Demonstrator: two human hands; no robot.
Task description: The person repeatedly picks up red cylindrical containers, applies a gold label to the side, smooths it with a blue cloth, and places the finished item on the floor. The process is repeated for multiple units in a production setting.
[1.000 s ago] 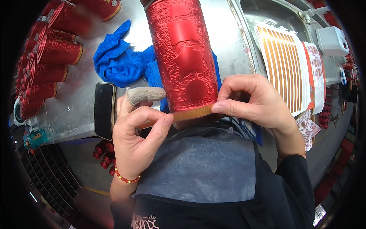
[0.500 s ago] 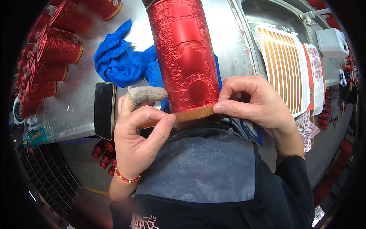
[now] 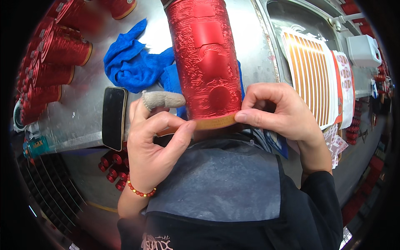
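A red embossed metal cylinder (image 3: 212,62) lies on its side over a blue cloth, its near end toward me. Along that near rim runs a gold sticker strip (image 3: 214,122). My left hand (image 3: 156,135) pinches the strip's left part between thumb and index finger; a loose length of it trails left behind the fingers. A knitted finger cover (image 3: 163,100) on this hand rests near the cylinder's left side. My right hand (image 3: 277,110) pinches the strip at the rim's right end, thumb pressed on it. The cylinder's far end is cut off by the picture's top edge.
A blue cloth (image 3: 127,62) spreads on the metal table (image 3: 89,116), beside a black phone (image 3: 114,118). Several red cylinders (image 3: 56,73) stand at the left. Sheets of gold strips (image 3: 310,75) lie at the right, near a white jug (image 3: 363,51). A teal object (image 3: 36,146) sits at the table's left corner.
My left thumb and index finger have shifted slightly right along the strip. The cylinder has moved slightly right in the picture, and my right hand keeps its pinch.
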